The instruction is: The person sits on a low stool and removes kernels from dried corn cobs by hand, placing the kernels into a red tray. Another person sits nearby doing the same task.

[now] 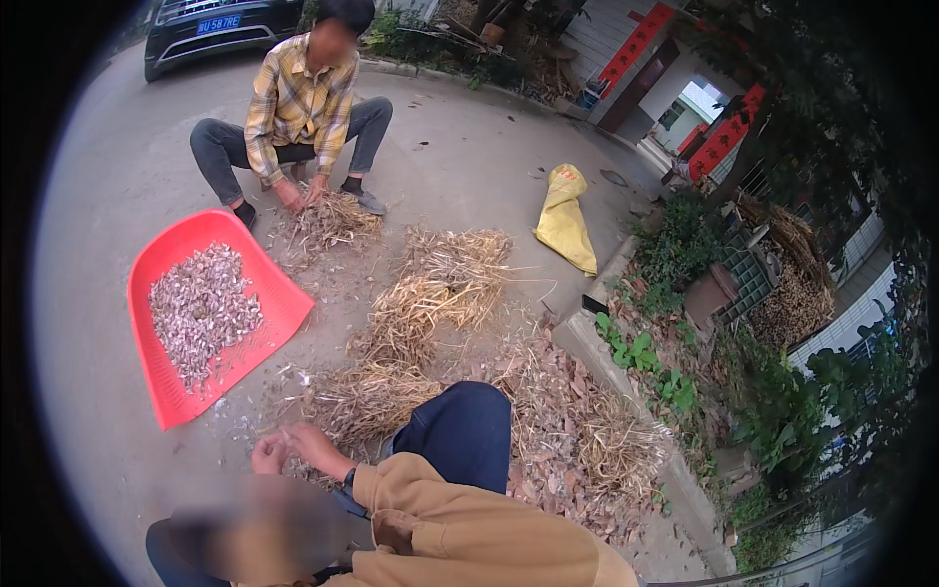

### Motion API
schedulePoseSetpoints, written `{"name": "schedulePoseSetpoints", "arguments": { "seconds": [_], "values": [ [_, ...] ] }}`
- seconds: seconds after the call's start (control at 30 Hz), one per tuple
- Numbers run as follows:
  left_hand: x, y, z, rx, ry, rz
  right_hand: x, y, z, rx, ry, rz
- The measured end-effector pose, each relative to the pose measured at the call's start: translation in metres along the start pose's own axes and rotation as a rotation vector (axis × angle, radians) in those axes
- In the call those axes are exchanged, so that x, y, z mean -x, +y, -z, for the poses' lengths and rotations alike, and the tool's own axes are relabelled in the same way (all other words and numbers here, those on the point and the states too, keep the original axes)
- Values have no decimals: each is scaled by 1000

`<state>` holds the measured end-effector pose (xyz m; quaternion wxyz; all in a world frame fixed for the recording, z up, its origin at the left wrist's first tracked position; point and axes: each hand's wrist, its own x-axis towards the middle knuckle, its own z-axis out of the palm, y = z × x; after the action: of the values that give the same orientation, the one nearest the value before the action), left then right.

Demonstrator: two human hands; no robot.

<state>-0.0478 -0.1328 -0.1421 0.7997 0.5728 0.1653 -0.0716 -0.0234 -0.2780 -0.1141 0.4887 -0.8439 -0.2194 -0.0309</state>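
Note:
My left hand (270,453) and my right hand (312,446) meet fingertip to fingertip above the ground. The fingers are bent and close together; whether a small piece lies between them is too blurred to tell. A dark band circles my right wrist. Just beyond my right hand lies a heap of dry stalks (367,400), and more dry stalks (429,304) spread farther forward. A red plastic scoop-shaped tray (282,323) rests on the concrete at the left, holding many small whitish-purple pieces (205,301) that look like garlic cloves or small bulbs.
Opposite me a co-worker in a plaid shirt (301,103) sits low, both hands on another stalk heap (334,220). A yellow woven sack (568,220) lies farther right. Brown litter and stalks (557,440) border the concrete kerb (623,389). A dark car (220,37) stands behind.

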Motion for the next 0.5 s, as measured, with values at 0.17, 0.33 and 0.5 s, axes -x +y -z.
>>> {"name": "schedulePoseSetpoints", "arguments": {
  "seconds": [0.17, 0.33, 0.5],
  "values": [
    [12, -3, -8, 13, 58, -111, 6, 9, 1, -671, -45, -377],
    [16, 3, -7, -201, 41, -76, 3, -8, 4, -96, -190, -226],
    [8, 4, 2, -155, -13, -51, 1, -8, 6, -149, -221, -207]
  ]
}}
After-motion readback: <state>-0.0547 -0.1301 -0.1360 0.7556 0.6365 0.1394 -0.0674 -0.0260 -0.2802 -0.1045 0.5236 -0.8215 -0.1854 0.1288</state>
